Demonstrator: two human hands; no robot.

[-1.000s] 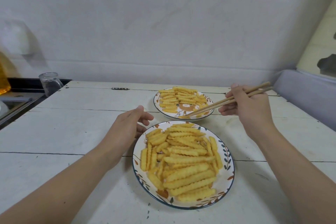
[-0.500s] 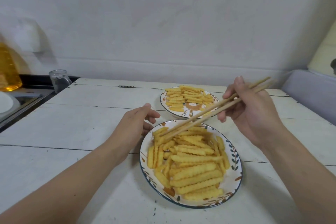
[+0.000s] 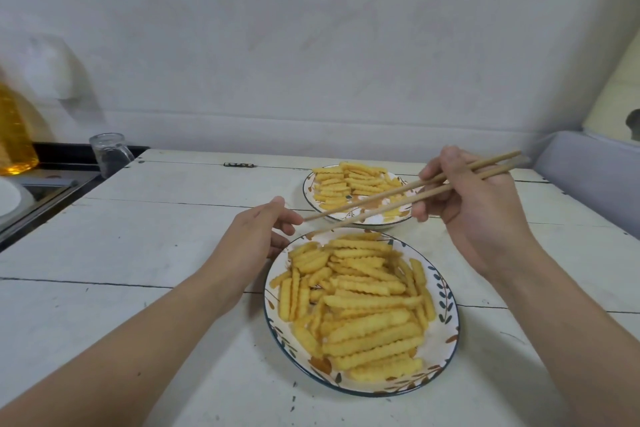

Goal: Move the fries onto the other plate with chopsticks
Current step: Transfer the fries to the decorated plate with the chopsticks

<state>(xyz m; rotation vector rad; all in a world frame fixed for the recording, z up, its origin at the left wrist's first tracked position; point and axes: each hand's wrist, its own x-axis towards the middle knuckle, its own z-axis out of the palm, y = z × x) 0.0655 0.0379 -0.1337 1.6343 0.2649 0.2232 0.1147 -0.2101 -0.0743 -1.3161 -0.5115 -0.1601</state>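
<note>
Head view: right hand (image 3: 478,218) grips chopsticks (image 3: 408,189), tips empty above the near plate (image 3: 446,295). Left hand (image 3: 252,236), fingers loosely curled, touches its rim.

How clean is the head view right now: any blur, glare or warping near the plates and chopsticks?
Head view: soft, even light and no glare on the near plate or far plate; fries and chopsticks read fairly sharp; the oil bottle and glass mug at the left edge are smeared; wide-angle warping bends the table planks; faint shadows lie under both forearms.
</note>
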